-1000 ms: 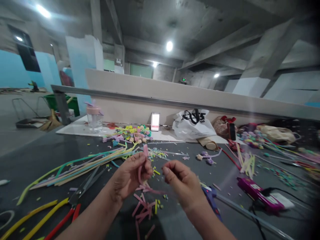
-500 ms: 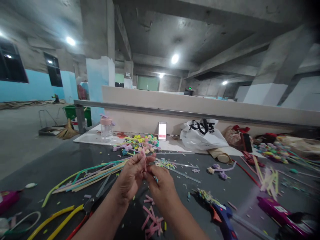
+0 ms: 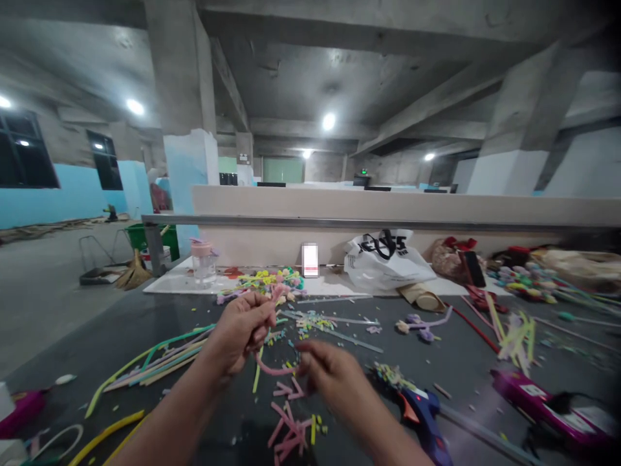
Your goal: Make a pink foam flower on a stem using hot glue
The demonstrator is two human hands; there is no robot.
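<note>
My left hand (image 3: 241, 330) is closed in a pinch on a pink pipe cleaner (image 3: 274, 371), whose bunched pink loops stick up above the fingertips. Its loose length curves down and across to my right hand (image 3: 332, 367), where thumb and forefinger close on the far end. A yellow-green stem (image 3: 257, 374) hangs or lies just below my left hand; I cannot tell whether it is joined to the pink piece. Below, on the dark table, lies a pile of short cut pink pieces (image 3: 290, 430). Small coloured clippings (image 3: 313, 323) are scattered beyond the hands.
A blue glue gun (image 3: 427, 421) lies at right, a purple one (image 3: 543, 401) farther right. Long pipe cleaners (image 3: 160, 362) and yellow-handled pliers (image 3: 104, 437) are at left. Behind stand finished flowers (image 3: 269, 278), a bottle (image 3: 202, 262), a phone (image 3: 310, 260) and a white bag (image 3: 385, 259).
My right hand has moved away from my left, down and to the right, drawing out the pink pipe cleaner between them. The view has tilted slightly upward.
</note>
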